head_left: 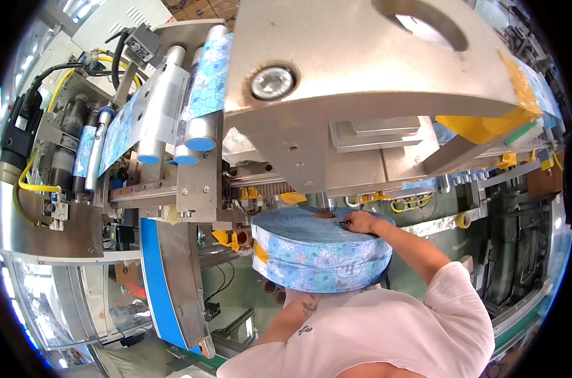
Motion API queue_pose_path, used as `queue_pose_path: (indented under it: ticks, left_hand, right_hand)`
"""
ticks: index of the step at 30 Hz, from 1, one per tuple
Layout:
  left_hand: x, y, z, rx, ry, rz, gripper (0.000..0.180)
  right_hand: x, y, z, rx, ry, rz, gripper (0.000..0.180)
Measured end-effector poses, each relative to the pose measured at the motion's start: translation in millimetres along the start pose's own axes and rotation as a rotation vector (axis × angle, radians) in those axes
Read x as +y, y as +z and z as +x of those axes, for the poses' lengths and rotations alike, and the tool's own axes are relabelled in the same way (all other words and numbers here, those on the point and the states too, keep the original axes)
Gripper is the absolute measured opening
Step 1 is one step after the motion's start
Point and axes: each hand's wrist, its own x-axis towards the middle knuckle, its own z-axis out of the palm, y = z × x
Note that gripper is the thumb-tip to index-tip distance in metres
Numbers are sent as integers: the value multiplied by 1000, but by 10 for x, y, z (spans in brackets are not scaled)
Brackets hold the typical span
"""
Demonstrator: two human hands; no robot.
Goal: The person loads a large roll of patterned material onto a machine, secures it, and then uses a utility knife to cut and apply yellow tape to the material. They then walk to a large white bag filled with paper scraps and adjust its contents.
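A large, wide roll of blue flower-printed film [317,261] is in front of my chest, its flat grey-blue side facing up. A brown core hole [325,215] shows near the far edge of that side. My right hand [361,222] rests on the roll's top, just right of the core. Its fingers are closed, with a small dark tip showing at them that is too small to name. My left forearm [293,318] reaches in under the near side of the roll, which hides the hand. An orange strip [260,253] sits on the roll's left side.
A thick metal machine frame [361,69] with a large bolt overhangs the roll. To the left, blue printed film runs over metal rollers [163,107], near yellow cables [40,187] and a blue-faced upright panel [163,283]. A yellow tape roll [463,220] is at the right.
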Motion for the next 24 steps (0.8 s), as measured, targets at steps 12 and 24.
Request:
queue_pose_path:
  ticks: [12, 24]
  left_hand:
    - [287, 83, 480, -60, 105, 52, 45]
    - [728, 404, 768, -151, 128, 94, 45]
  right_hand:
    - [169, 64, 80, 2, 52, 94, 41]
    - [351, -442, 277, 78, -21, 58, 44]
